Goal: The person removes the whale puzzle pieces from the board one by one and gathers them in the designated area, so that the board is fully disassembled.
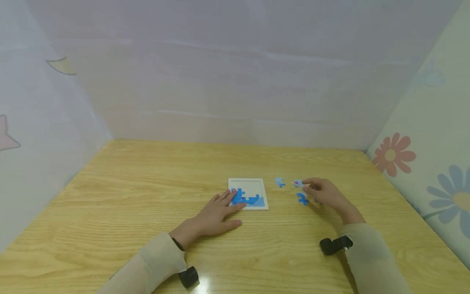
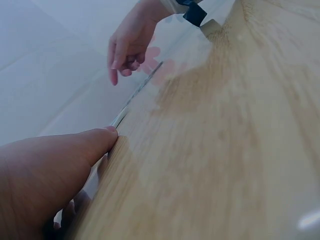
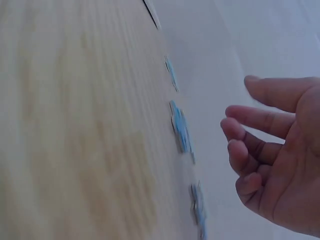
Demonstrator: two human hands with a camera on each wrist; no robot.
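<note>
Two hands of mine are out over the wooden table (image 1: 128, 196), which fills the space between pale cloth walls (image 1: 227, 73) printed with flowers and stars. Near the middle of the table lies the white puzzle tray (image 1: 248, 193), square, with blue pieces already seated along its lower half and the upper part bare white.

My left hand (image 1: 216, 214) lies flat with its fingers straight, the fingertips resting on the tray's lower left corner and on the blue pieces there; it grasps nothing, only presses. The left wrist view shows my thumb (image 2: 75, 150) stretched along the table beside the tray's thin edge.

My right hand (image 1: 324, 192) is to the right of the tray, well apart from it, hovering low among the loose puzzle pieces. Its fingers are loosely curled and, in the right wrist view (image 3: 272, 155), they hold nothing; the hand is relaxed above the table, close to the pieces.

Three loose pieces show: a blue piece (image 1: 302, 199) just under the hand's near side, a pale piece with a pink mark (image 1: 298, 183) at my fingertips, and another light blue piece (image 1: 280, 182) lying between that one and the tray.
</note>
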